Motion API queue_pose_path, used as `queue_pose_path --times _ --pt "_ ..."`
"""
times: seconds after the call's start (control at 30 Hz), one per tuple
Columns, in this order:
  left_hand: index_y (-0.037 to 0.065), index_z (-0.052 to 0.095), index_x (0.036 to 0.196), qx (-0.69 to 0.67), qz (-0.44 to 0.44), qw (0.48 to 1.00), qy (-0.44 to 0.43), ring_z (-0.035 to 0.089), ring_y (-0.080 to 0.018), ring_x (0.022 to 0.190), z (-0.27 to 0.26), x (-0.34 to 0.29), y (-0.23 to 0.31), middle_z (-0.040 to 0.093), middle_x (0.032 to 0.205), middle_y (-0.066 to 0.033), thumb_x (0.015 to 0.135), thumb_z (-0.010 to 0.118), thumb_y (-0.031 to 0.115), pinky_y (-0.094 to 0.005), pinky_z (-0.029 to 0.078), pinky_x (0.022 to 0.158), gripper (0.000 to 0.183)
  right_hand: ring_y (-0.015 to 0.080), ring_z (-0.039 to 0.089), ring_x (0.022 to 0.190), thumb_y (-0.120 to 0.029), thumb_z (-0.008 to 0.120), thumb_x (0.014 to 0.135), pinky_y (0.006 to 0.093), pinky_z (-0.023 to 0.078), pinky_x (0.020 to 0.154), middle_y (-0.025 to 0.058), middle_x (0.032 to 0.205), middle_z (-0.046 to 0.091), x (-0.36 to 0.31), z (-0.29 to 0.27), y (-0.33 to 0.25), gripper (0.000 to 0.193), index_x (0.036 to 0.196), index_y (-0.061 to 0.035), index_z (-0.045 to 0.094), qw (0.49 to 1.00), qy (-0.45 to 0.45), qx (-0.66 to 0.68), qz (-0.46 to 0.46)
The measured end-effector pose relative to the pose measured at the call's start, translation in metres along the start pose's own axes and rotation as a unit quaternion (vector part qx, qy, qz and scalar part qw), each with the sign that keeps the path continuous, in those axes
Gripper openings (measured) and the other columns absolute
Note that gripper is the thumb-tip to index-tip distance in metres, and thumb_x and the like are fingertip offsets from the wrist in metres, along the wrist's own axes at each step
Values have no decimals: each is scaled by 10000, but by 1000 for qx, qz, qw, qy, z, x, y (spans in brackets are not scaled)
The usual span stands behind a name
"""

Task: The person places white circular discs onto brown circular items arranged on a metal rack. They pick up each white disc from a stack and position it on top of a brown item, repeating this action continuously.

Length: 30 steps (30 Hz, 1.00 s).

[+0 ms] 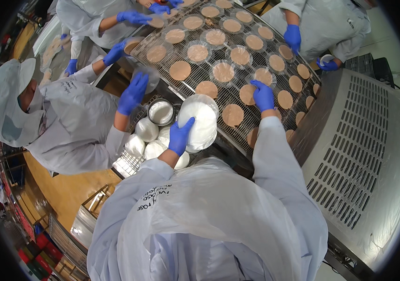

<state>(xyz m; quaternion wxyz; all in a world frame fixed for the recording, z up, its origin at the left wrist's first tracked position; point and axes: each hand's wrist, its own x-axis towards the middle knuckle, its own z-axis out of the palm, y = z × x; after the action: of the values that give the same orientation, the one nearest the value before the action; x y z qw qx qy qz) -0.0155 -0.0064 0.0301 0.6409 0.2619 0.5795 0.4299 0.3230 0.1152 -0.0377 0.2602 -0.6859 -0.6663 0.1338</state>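
Note:
My left hand (181,136), in a blue glove, is closed on a stack of round white sheets (201,122), its thumb lying on top. Farther right, my right hand (263,97), also gloved in blue, reaches over a wire mesh conveyor belt (191,86). Its fingers are stretched toward a flat round patty (262,76) with clear film around it, and partly cover the neighbouring patty (246,95). Many pinkish-brown patties lie on the belt. Toward the far end, several have round clear film on them; a nearer patty (232,115) looks bare.
Bundles of white round sheets (147,129) and a round metal container (161,112) stand on a wire rack at left. A co-worker's gloved hand (133,93) holds a clear sheet there. Other gloved workers line the belt. A slotted metal housing (345,154) stands at right.

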Motion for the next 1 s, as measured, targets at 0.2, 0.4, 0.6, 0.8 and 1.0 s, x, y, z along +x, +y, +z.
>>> queue_pose_path --times 0.2,0.4,0.6,0.8,1.0 --pt "-53 559 1113 -23 3 1000 -1 601 -165 862 7 11 -8 627 1005 -115 811 678 213 -286 483 764 420 279 606 829 -54 526 817 339 465 801 172 970 631 -61 15 -127 300 1110 -16 577 919 -211 315 109" --pt "-30 591 1082 -9 34 999 10 602 -143 813 15 7 -12 639 964 -98 807 690 197 -273 487 736 371 160 607 798 -158 595 828 308 478 726 98 923 667 -59 12 -138 254 1024 -2 638 939 -36 342 7" --pt "-32 583 1096 4 13 999 39 599 -142 812 6 -4 -8 638 969 -89 807 692 203 -269 487 728 388 246 624 809 -201 538 848 344 479 742 150 871 659 3 -72 -34 233 916 -13 658 983 95 76 135" --pt "-60 542 1139 21 -22 1000 -3 589 -190 923 2 0 -8 608 1054 -135 804 672 301 -308 467 805 510 347 585 936 -175 473 871 420 447 818 187 1031 615 -1 -12 56 226 970 -60 640 995 59 -54 63" --pt "-37 583 1090 -3 -16 1000 15 598 -147 830 -2 4 -4 635 986 -96 801 698 204 -269 481 738 393 331 605 898 -79 505 834 380 473 795 169 994 631 -62 10 -55 191 962 -63 646 994 60 42 87"
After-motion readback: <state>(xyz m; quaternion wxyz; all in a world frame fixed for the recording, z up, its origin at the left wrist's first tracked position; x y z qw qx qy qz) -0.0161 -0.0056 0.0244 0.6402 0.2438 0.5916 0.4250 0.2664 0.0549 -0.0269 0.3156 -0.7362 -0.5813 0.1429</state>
